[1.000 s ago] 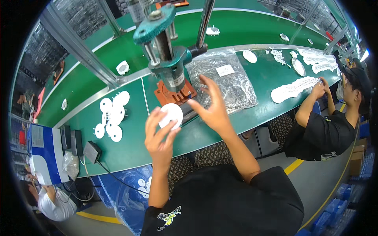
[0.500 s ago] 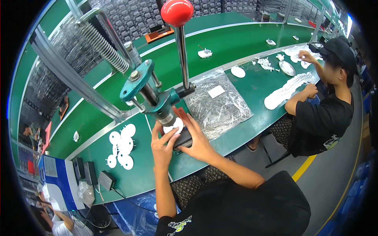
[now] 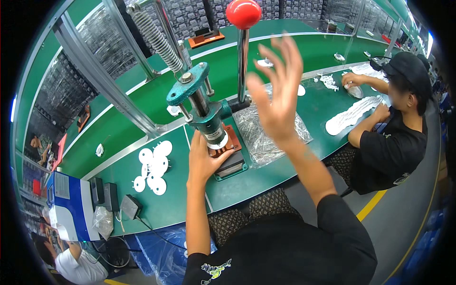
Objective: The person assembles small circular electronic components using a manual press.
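Note:
A green hand press [image 3: 209,118] stands on the green bench before me, its long lever topped by a red ball knob [image 3: 244,13]. Under the ram, a white round part [image 3: 219,144] sits on a red-brown fixture [image 3: 232,137]. My left hand [image 3: 202,161] grips the fixture, fingers along its left side and thumb across the front; part of its hold is hidden by the press. Raised in the air beside the lever, my right hand [image 3: 279,102] is open with fingers spread and holds nothing.
Several white discs [image 3: 159,167] lie left of the press. Right of it is a crinkled clear plastic bag [image 3: 247,142]. A co-worker [image 3: 394,118] sits at right behind a row of white parts [image 3: 349,116]. A blue-and-white machine [image 3: 71,209] and dark boxes [image 3: 130,206] stand at left.
My right hand has left the white round part and risen up and right toward the lever, opening. My left hand stays at the fixture. The view has shifted slightly.

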Action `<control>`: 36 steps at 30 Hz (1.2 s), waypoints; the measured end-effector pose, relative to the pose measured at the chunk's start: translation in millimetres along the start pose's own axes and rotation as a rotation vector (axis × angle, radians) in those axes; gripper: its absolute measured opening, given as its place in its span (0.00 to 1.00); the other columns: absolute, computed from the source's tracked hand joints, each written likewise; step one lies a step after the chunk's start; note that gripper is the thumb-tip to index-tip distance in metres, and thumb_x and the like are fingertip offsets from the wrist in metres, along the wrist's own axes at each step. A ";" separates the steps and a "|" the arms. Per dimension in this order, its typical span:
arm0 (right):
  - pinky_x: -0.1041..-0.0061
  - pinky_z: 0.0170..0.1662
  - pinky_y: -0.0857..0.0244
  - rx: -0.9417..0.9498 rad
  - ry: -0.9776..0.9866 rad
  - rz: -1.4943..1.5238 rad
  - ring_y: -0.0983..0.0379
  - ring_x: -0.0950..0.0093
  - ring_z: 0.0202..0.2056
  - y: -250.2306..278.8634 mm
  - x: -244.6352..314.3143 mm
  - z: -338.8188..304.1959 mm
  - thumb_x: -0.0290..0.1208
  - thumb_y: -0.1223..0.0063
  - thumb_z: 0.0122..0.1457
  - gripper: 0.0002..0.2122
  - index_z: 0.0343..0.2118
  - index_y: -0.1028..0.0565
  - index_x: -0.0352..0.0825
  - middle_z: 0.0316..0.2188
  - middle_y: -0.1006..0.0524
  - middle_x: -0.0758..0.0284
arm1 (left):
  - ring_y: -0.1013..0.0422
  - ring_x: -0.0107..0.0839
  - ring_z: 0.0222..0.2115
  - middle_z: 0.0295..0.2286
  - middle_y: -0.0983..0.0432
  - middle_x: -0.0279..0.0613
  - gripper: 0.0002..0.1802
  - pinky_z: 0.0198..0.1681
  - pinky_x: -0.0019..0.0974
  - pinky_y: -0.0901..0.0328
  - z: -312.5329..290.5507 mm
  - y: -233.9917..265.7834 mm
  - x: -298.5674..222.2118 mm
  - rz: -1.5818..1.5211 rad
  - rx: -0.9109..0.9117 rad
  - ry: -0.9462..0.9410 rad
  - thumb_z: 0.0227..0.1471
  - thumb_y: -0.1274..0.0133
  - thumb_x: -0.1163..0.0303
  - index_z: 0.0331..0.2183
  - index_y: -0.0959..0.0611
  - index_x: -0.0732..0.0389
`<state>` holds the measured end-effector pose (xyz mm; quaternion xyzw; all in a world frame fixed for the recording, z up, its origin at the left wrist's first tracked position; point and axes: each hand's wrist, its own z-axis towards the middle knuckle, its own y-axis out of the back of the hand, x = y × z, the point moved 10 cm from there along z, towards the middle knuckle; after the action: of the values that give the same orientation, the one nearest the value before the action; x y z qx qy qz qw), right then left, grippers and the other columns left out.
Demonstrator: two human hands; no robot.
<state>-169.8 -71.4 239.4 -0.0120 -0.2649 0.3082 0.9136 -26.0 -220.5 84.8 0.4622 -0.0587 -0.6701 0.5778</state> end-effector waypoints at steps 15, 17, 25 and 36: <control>0.87 0.29 0.50 0.191 -0.435 0.542 0.43 0.89 0.26 -36.3 26.8 -0.8 0.35 0.39 0.59 0.11 0.31 0.29 0.35 0.24 0.36 0.80 | 0.30 0.49 0.48 0.48 0.30 0.49 0.39 0.50 0.45 0.34 -50.6 5.9 -11.3 -0.157 -0.122 0.161 0.29 0.25 0.61 0.45 0.22 0.64; 0.87 0.29 0.50 0.181 -0.328 0.627 0.43 0.90 0.25 -27.9 38.1 -3.9 0.35 0.38 0.58 0.12 0.28 0.29 0.35 0.23 0.36 0.80 | 0.30 0.50 0.46 0.48 0.30 0.50 0.38 0.47 0.46 0.34 -58.2 10.6 -11.5 -0.107 -0.191 0.157 0.28 0.25 0.59 0.43 0.22 0.65; 0.81 0.26 0.35 0.213 -0.324 0.832 0.26 0.74 0.25 -34.0 66.7 47.8 0.41 0.52 0.66 0.16 0.43 0.28 0.30 0.31 0.23 0.62 | 0.30 0.51 0.47 0.48 0.31 0.53 0.39 0.48 0.48 0.34 -62.2 8.0 -12.2 -0.083 -0.191 0.170 0.28 0.24 0.55 0.42 0.21 0.64; 0.66 0.35 0.40 -0.021 -0.068 0.579 0.38 0.72 0.16 65.5 91.0 -139.8 0.39 0.61 0.52 0.17 0.11 0.32 0.36 0.10 0.31 0.67 | 0.31 0.48 0.49 0.51 0.32 0.50 0.43 0.51 0.47 0.35 -60.8 4.7 -4.7 -0.110 -0.190 0.175 0.26 0.23 0.57 0.45 0.22 0.63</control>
<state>-76.6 53.2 150.5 -0.0863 -0.2840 0.5537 0.7780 18.7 -190.4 55.9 0.4647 0.0811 -0.6605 0.5842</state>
